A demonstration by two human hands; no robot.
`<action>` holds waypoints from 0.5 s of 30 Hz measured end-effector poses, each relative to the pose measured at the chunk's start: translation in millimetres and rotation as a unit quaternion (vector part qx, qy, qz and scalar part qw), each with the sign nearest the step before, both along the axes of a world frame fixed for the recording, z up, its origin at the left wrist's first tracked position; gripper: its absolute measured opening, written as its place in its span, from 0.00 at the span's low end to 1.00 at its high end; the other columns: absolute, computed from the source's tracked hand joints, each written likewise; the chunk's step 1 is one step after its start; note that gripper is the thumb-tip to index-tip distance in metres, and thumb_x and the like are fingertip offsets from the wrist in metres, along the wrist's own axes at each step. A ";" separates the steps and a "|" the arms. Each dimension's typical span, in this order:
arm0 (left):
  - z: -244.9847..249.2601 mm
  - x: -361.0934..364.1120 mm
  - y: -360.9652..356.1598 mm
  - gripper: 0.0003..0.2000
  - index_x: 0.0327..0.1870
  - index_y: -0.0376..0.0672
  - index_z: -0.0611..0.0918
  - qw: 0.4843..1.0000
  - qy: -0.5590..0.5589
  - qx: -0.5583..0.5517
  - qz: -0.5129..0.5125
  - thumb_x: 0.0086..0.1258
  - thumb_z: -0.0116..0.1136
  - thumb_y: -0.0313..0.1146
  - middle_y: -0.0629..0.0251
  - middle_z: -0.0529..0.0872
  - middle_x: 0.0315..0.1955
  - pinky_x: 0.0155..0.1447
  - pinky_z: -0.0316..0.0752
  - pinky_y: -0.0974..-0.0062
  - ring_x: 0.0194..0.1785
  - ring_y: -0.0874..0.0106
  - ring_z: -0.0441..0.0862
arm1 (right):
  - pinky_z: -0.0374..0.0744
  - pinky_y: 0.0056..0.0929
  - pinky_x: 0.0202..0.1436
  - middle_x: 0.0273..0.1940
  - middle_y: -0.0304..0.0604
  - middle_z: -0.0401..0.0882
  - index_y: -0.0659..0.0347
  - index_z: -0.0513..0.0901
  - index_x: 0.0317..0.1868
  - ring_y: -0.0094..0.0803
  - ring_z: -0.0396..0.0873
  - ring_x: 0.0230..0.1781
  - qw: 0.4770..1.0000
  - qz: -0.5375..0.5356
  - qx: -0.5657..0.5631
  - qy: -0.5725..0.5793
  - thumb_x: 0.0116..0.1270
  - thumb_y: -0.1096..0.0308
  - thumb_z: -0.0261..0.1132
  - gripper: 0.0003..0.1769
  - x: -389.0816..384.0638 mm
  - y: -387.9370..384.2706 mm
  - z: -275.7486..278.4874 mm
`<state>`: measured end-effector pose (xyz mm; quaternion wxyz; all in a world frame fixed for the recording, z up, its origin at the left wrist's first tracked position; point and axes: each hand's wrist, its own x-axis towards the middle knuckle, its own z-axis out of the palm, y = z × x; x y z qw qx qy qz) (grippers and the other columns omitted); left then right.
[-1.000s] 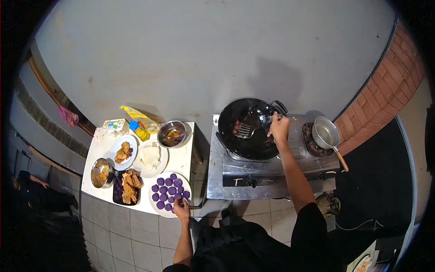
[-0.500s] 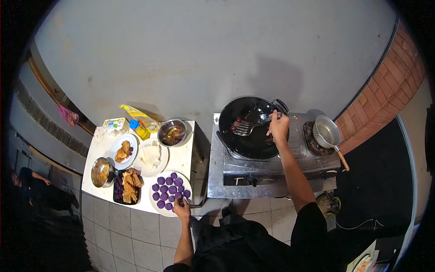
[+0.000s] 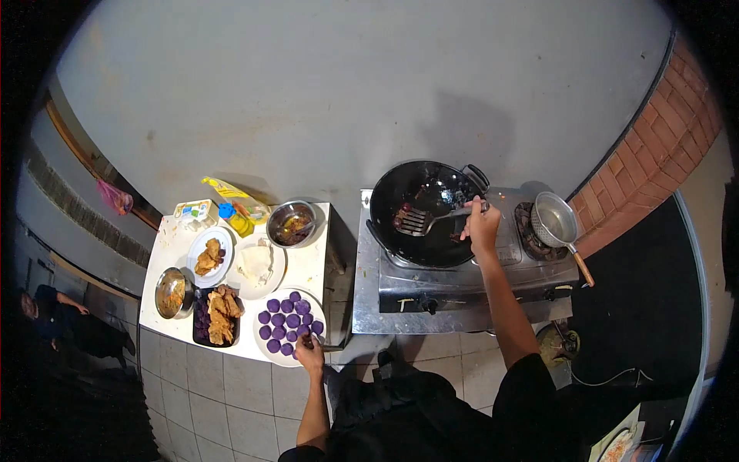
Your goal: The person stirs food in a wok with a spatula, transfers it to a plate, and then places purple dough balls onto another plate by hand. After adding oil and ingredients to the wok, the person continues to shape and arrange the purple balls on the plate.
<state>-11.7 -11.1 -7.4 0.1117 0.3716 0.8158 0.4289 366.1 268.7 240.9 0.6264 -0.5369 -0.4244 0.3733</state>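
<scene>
In the head view my right hand [image 3: 481,225] is closed round the handle of a slotted metal spatula [image 3: 416,222]. Its head rests inside a black wok [image 3: 392,245], beside a few small reddish-brown bits [image 3: 401,212]. The wok sits on the left burner of a gas stove [image 3: 493,289]. My left hand [image 3: 310,354] is at the lower right rim of a white plate [image 3: 267,356] of purple balls [image 3: 279,319]. Its fingers are curled round a dark utensil [image 3: 307,340], whose kind I cannot make out.
A saucepan [image 3: 554,219] stands on the right burner. The white table [image 3: 173,231] holds metal bowls [image 3: 292,224], a black tray [image 3: 218,317] with fried pieces, plates and a yellow bottle [image 3: 240,223]. A brick edge [image 3: 654,162] rises at right. Another person [image 3: 65,323] is at far left.
My right hand has moved slightly right and down, drawing the spatula a little to the right in the wok. My left hand has stayed almost still.
</scene>
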 end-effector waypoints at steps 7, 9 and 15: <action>7.0 3.4 1.5 0.11 0.44 0.33 0.82 0.999 -0.034 0.001 0.010 0.64 0.62 0.28 0.55 0.87 0.31 0.41 0.78 0.67 0.34 0.64 0.85 | 0.66 0.26 0.08 0.11 0.35 0.63 0.69 0.79 0.34 0.22 0.61 0.05 1.000 -0.019 -0.006 -0.014 0.76 0.58 0.56 0.21 11.6 -24.0 -1.1; 8.5 4.1 1.6 0.11 0.44 0.33 0.82 0.999 -0.037 -0.004 0.009 0.64 0.62 0.28 0.54 0.87 0.32 0.41 0.78 0.67 0.35 0.63 0.85 | 0.67 0.26 0.08 0.10 0.35 0.63 0.69 0.79 0.34 0.21 0.62 0.05 0.999 -0.024 -0.005 -0.039 0.76 0.58 0.56 0.21 14.2 -30.9 -1.2; 3.7 2.4 1.7 0.11 0.44 0.34 0.82 1.000 0.002 -0.018 -0.001 0.64 0.63 0.29 0.53 0.87 0.34 0.43 0.78 0.65 0.36 0.60 0.85 | 0.67 0.27 0.08 0.10 0.35 0.63 0.68 0.79 0.35 0.21 0.61 0.05 0.999 -0.011 -0.017 -0.031 0.76 0.58 0.55 0.20 15.0 -42.3 2.4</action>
